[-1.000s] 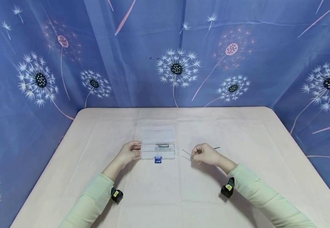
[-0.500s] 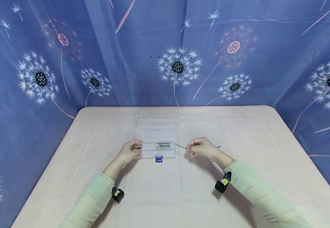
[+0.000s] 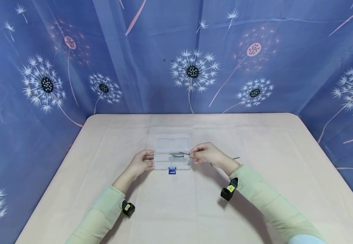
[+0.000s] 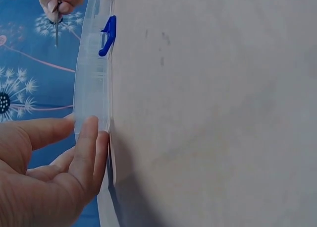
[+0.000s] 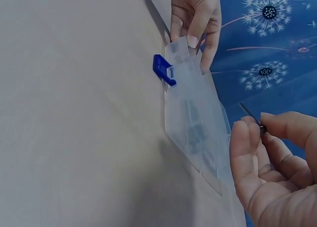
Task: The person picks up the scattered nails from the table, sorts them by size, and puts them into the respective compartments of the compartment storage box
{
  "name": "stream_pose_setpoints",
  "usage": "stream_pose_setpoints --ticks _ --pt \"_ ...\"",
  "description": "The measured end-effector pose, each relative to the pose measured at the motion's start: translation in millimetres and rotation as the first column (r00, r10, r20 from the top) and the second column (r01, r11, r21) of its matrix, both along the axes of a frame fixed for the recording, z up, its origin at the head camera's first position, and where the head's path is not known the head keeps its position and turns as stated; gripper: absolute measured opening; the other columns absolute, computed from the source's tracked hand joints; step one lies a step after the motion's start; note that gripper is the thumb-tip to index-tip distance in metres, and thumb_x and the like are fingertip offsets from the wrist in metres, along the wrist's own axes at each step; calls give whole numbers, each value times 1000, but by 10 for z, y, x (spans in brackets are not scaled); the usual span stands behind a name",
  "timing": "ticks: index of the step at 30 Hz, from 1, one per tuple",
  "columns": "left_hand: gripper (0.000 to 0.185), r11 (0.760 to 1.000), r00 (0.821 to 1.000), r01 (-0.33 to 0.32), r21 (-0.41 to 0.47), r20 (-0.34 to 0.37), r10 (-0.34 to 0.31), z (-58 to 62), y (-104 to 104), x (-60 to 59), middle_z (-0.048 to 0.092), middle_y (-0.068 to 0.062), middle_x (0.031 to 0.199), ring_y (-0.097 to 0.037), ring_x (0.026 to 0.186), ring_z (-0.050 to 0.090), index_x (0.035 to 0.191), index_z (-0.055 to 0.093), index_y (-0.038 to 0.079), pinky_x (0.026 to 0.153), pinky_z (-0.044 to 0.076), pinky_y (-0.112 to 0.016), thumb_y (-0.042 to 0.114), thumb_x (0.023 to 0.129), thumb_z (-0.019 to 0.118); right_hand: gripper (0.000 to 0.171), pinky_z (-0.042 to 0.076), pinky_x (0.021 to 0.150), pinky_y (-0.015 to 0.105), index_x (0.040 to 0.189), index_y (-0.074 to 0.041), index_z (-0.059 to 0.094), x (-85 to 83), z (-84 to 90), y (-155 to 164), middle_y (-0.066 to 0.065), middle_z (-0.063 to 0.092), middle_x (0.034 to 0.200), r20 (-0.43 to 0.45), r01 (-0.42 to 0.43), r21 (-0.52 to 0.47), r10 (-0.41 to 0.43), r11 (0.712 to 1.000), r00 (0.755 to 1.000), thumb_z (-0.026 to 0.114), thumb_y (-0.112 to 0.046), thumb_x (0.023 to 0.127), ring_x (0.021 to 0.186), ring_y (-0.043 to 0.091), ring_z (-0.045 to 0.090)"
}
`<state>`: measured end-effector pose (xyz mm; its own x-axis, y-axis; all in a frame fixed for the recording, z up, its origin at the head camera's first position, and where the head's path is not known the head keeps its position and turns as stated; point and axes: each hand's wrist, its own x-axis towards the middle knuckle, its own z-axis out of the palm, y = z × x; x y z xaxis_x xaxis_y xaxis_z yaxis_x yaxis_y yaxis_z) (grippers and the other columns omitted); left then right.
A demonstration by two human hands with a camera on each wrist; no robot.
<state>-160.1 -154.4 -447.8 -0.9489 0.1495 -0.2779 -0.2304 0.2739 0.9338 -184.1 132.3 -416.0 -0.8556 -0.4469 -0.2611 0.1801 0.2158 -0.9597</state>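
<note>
Two dark tips [image 3: 236, 158] show beside the right hand [image 3: 208, 154], bodies hidden; one clear box [image 3: 180, 165], lid back, one blue latch [image 3: 172, 170], inner nails [image 3: 177, 156] uncountable, sits mid-table [image 3: 164, 210], left end gripped between the left hand's [image 3: 139, 161] thumb and fingers, right fingertips pinching one headed nail [image 5: 250, 114] at the box's right end.

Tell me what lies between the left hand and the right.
In the head view: the open box with rods inside, and the rod the right hand pinches, its tip appearing over the box.
</note>
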Motion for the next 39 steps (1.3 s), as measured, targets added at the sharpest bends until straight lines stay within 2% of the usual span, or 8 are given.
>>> stream_pose_setpoints --ticks 5,14,22,29,31,39 --pt "48 1000 1000 11 10 6 -11 9 7 -3 49 -33 129 -36 109 57 136 40 -9 88 58 -33 -10 90 50 22 61 71 26 105 17 59 -40 6 -86 17 68 86 26 -3 17 3 1000 1000 56 2 90 73 16 65" --pt "47 1000 1000 3 10 12 -3 20 0 -9 49 -33 129 -36 109 57 136 40 -10 88 58 -34 -11 90 49 21 61 69 25 105 18 59 -130 -15 -179 1 67 76 51 1 22 -2 1000 999 56 2 90 67 11 63" --pt "46 1000 1000 24 -6 -1 -24 22 -6 0 49 -32 128 -38 110 57 136 39 -10 90 57 -35 -9 90 49 23 60 70 24 106 17 58 -167 -19 -210 6 67 80 58 -23 55 20 998 998 56 -1 92 71 15 62" --pt "45 999 999 30 -10 -10 -30 20 12 13 50 -32 127 -39 112 56 135 40 -10 91 57 -36 -8 91 49 29 61 75 31 110 16 57 -127 19 -165 25 67 96 12 -33 89 32 995 999 51 -4 90 73 18 64" --pt "46 1000 1000 23 -6 -8 -23 22 19 15 50 -31 127 -38 111 56 135 40 -10 90 57 -36 -8 90 50 29 62 77 35 110 17 57 -119 36 -139 27 67 97 -4 -35 89 36 995 999 51 -3 90 75 19 65" --pt "46 1000 1000 25 9 -11 -25 11 -6 11 49 -33 128 -39 111 56 136 39 -10 90 57 -36 -9 91 48 28 61 75 34 105 15 59 -36 135 17 13 68 85 -118 -61 165 81 984 990 56 -10 93 74 16 65"
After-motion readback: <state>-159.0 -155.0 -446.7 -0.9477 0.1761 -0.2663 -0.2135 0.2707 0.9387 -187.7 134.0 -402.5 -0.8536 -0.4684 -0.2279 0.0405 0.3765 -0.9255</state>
